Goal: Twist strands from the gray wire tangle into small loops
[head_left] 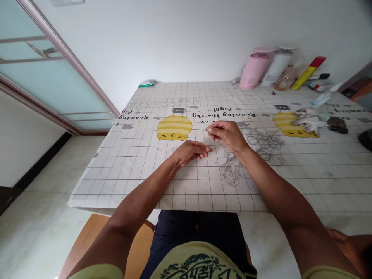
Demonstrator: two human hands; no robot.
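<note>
Both hands are over a table covered with a checked cloth [122, 162]. My left hand [193, 152] has its thumb and fingers pinched together, pointing right; what it holds is too small to make out. Slightly higher and to the right, my right hand [226, 134] is closed in a pinch too, its fingertips pointing left, with nothing clearly visible between them. A small gap separates the two hands. A loose tangle of thin grey thread [266, 145] lies beside and below my right hand, partly hidden by the wrist.
Along the back right stand a pink cylinder [254, 71], a white cylinder [277, 68], a clear bottle [286, 78] and a yellow-red box [308, 73]. Crumpled cloth [310, 121] lies at the right. A green packet [147, 83] rests at the back left corner.
</note>
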